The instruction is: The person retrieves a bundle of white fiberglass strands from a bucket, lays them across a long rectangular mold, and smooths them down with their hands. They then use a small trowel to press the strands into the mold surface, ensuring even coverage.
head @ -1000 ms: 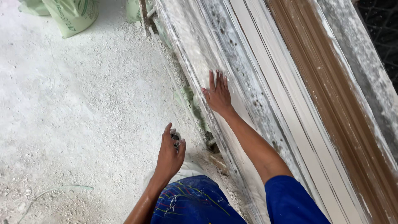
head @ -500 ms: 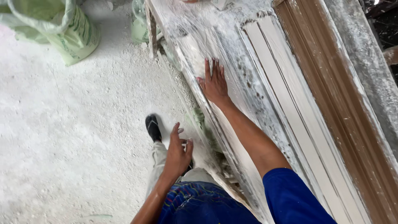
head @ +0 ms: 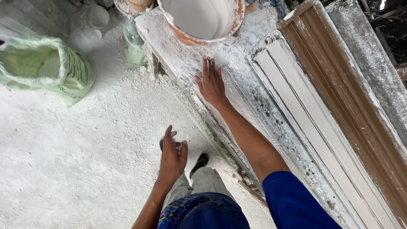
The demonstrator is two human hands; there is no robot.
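My right hand (head: 211,82) lies flat, fingers spread, on a long plaster-coated bench (head: 254,97) covered with wet white fibres. Just beyond its fingertips stands an orange bucket (head: 203,19) filled with white plaster. My left hand (head: 172,157) hangs free over the white floor, fingers loosely apart, smeared with plaster and holding nothing. Below it I see my grey trouser leg and a black sandal (head: 199,163).
Long white moulding strips (head: 305,114) and a brown mould (head: 352,101) lie along the bench to the right. A pale green sack (head: 46,70) sits on the dusty floor at the left, a green bottle (head: 135,44) by the bench end.
I have stepped forward along the bench. My right hand slid up the wet surface toward the bucket, which has come into view. My left hand swung along at my side.
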